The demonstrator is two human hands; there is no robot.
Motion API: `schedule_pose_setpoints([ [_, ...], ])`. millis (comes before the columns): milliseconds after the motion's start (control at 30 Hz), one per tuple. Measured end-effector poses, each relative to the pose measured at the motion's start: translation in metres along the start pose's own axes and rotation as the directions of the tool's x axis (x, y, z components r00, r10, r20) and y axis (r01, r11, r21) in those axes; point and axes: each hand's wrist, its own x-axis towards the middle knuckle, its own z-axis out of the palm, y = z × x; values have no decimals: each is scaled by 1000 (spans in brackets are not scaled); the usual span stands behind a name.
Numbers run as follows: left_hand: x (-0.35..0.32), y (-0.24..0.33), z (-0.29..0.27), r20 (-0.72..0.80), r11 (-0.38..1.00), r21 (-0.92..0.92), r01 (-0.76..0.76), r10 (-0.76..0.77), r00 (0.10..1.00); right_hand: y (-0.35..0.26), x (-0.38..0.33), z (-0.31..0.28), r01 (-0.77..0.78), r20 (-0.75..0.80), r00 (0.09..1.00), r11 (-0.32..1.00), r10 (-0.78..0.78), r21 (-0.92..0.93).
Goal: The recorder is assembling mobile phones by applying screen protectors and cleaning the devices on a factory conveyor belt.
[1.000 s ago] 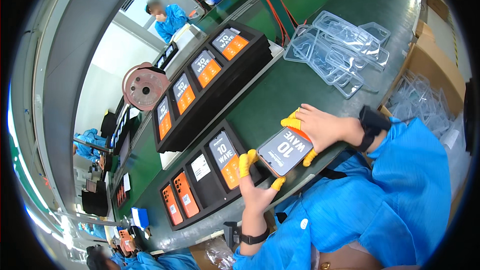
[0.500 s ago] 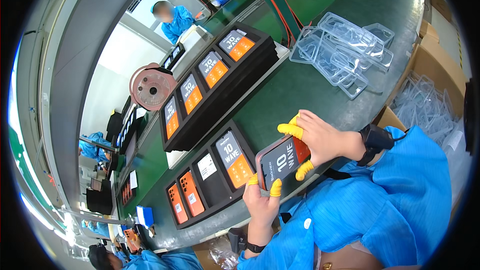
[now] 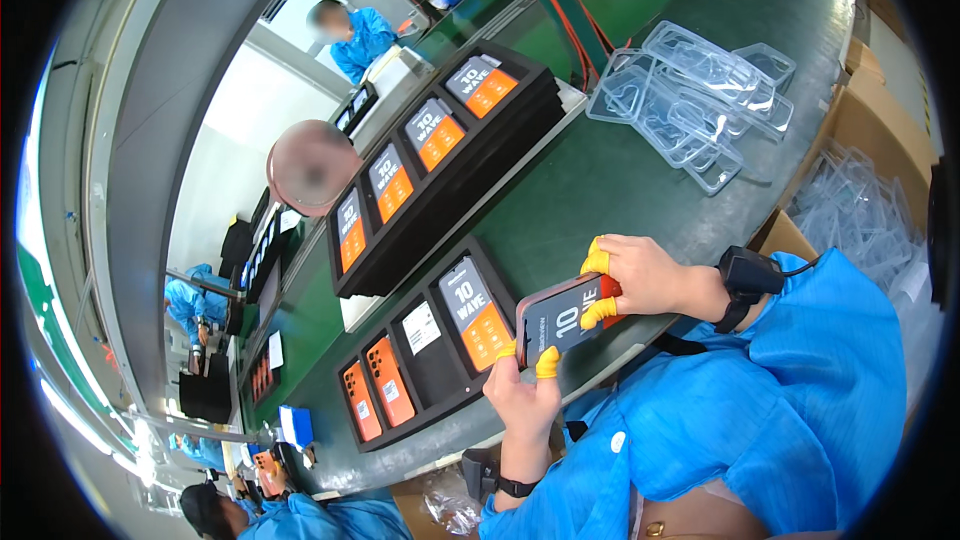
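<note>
A smartphone [image 3: 568,324], its front covered by a dark and orange printed film, is held level between my two hands. My left hand [image 3: 524,398] grips its left end, with yellow finger cots on thumb and index finger. My right hand [image 3: 655,278], also in yellow finger cots, is closed on its right end, covering part of the orange band. Just left of the phone lies a black foam tray [image 3: 432,380]. In it are two orange-backed phones [image 3: 390,380], a slot with a white label [image 3: 420,328], and a film-covered phone [image 3: 473,312] face up.
Beyond the near tray, stacked black trays [image 3: 440,190] hold several film-covered phones. Clear plastic cases [image 3: 700,100] lie piled on the green bench, and more fill a cardboard box [image 3: 880,130] at right. A pink fan [image 3: 312,168] stands behind. Co-workers in blue sit at far left and back.
My right hand's thumb and fingers, spread wide around the phone's right end before, have drawn together on it. My left hand keeps its grip. The view has shifted slightly.
</note>
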Motion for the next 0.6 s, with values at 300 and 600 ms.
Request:
schedule_pose_setpoints([
  [300,14,-1,-4,182,990,44,135,-141,973,-2,0,5,-30,-121,992,999,28,-17],
  [600,12,-25,-8,301,908,-205,365,-296,906,-21,14,-1,-88,-23,996,996,88,-13],
])
